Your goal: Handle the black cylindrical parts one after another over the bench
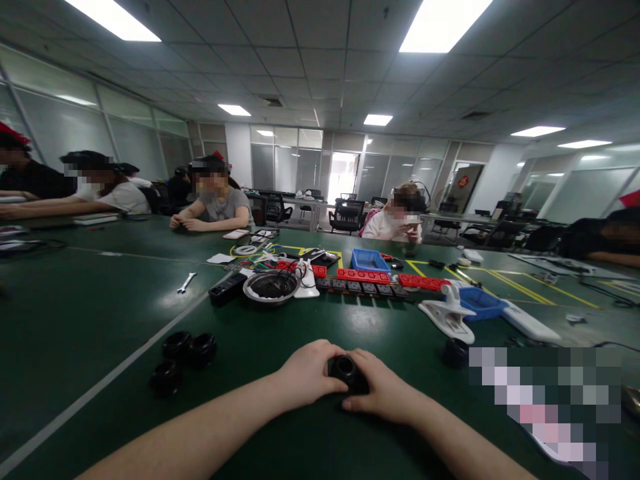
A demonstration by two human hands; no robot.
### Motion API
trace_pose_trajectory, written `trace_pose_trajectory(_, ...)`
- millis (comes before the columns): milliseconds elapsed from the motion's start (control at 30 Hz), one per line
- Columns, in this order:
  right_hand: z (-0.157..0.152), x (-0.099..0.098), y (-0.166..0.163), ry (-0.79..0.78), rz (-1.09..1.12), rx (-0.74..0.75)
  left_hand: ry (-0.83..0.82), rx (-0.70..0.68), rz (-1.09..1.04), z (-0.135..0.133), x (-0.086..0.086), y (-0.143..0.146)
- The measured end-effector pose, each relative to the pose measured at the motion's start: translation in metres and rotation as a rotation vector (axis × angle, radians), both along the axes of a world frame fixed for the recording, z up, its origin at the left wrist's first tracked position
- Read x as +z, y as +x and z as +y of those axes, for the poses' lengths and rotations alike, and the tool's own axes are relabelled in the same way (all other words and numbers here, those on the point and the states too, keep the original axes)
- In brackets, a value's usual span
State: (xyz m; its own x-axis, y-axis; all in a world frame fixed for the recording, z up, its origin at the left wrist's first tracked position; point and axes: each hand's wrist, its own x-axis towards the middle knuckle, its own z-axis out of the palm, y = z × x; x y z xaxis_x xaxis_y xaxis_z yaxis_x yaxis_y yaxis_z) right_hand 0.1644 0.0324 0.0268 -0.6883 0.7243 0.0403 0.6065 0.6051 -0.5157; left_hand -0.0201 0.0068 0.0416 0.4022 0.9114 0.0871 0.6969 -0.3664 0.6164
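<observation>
Both of my hands meet around one black ring-shaped part [346,367] with a round hole in its top, low over the green table. My left hand [313,373] has its thumb and fingers curled on the part's left side. On the right side, my right hand [383,388] grips it with the thumb below. To the left lie three similar black parts: one at the back [177,345], one beside it [203,349] and one in front [166,377]. Another dark round piece [456,352] sits off to the right.
Across the middle stand a metal bowl [271,288], red power strips [363,276], a blue tray [370,260], a second blue tray [481,303] and a white clip stand [450,320]. A wrench [187,283] lies left on the green table [240,440]. People sit across the table.
</observation>
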Motion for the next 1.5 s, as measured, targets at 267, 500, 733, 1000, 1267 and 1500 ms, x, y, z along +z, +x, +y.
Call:
trace_pose_trajectory(267, 0.009, 0.0, 0.009, -0.149, -0.01, 0.016, 0.006, -0.062, 0.039, -0.005, 0.006, 0.001)
trace_pose_trajectory(500, -0.004, -0.004, -0.007, 0.091, -0.1, -0.218, 0.034, 0.126, 0.041, -0.001, -0.009, 0.009)
trace_pose_trajectory(733, 0.008, 0.001, 0.009, -0.036, -0.002, 0.068, -0.001, -0.036, 0.01, 0.005, -0.002, 0.001)
trace_pose_trajectory(1000, 0.007, -0.007, 0.003, -0.019, -0.043, -0.067, -0.084, -0.023, -0.037, 0.007, -0.01, 0.002)
trace_pose_trajectory(1267, -0.007, -0.013, -0.012, 0.129, -0.071, -0.282, 0.045, 0.172, -0.054, 0.006, -0.019, 0.011)
trace_pose_trajectory(1500, 0.01, 0.003, 0.012, -0.127, 0.018, 0.076, -0.162, -0.182, -0.135, 0.014, -0.009, -0.008)
